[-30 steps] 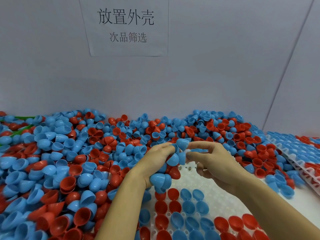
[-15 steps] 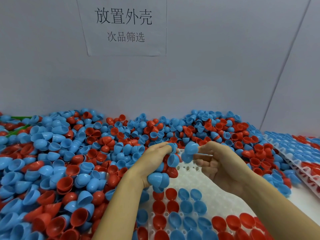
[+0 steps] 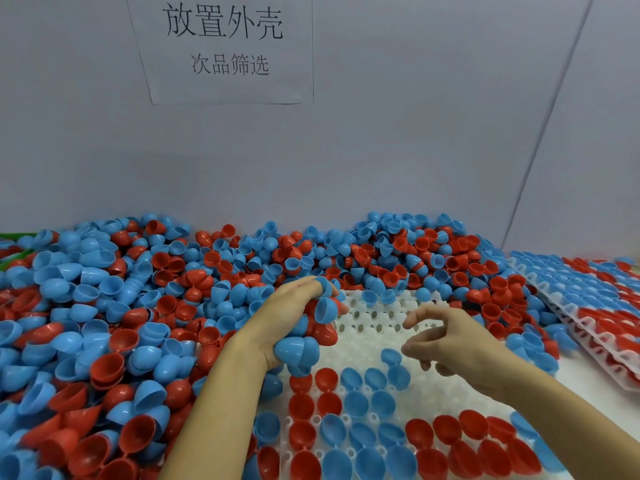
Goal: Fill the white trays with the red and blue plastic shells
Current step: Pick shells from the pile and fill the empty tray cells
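grey wall, shells (image 3: pixel 104 306) heaped round white tray (image 3: pixel 374 317).
left hand (image 3: pixel 294 313) clutched several shells; right hand (image 3: pixel 450 344) hung loose, empty. shells looked light, stiff, slippery: pinch at rim.

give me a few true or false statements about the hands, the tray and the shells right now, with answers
1. The left hand holds a bunch of blue and red plastic shells. True.
2. The right hand pinches a red shell. False: its fingers are loosely curled and hold nothing.
3. The white plastic tray with round sockets is full. False: its far rows near the loose shell pile show bare sockets.
4. A printed paper sign hangs on the wall. True.
5. Filled trays lie at the right. True.
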A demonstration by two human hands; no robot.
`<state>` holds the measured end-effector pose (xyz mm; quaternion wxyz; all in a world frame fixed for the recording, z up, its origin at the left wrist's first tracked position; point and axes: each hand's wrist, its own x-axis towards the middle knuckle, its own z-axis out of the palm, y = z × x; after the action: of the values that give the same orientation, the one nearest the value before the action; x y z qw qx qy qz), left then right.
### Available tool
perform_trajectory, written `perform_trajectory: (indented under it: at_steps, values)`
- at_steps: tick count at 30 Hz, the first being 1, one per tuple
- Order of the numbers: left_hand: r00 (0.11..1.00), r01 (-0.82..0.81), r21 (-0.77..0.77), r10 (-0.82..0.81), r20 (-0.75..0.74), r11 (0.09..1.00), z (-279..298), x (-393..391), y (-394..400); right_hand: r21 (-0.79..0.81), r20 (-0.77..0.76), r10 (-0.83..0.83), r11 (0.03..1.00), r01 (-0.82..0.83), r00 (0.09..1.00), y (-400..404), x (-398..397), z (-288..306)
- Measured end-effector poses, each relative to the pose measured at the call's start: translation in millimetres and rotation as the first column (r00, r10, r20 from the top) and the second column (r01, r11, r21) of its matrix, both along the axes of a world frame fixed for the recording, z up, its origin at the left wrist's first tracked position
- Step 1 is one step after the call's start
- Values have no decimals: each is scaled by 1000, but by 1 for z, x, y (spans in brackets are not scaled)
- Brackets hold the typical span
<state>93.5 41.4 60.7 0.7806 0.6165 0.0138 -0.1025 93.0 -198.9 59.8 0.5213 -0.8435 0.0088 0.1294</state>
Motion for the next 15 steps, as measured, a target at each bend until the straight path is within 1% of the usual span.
perform_trajectory:
  at_steps: [3, 5, 7, 11, 13, 15]
  values:
    - [1000, -20, 11, 20, -2, 1000, 0, -1, -1, -263, 106, 90, 963, -59, 990, 0, -1, -2]
    - [1000, -24, 21, 24, -1, 999, -1, -1, -1, -406, 175, 153, 911, -70, 973, -2, 1, -4]
    - [1000, -29, 27, 29, -3, 999, 0, -1, -1, -531, 202, 227, 843, -88, 953, -2, 3, -5]
    - [1000, -23, 22, 23, -10, 999, 0, -2, -3, -683, 166, 375, 711, -168, 912, 7, 7, -11]
    - [1000, -22, 23, 23, -14, 999, 0, -1, -2, -743, 130, 420, 641, -192, 898, 14, 9, -14]
    - [999, -29, 33, 30, -13, 999, 0, -1, -1, -782, 119, 441, 594, -190, 889, 19, 10, -15]
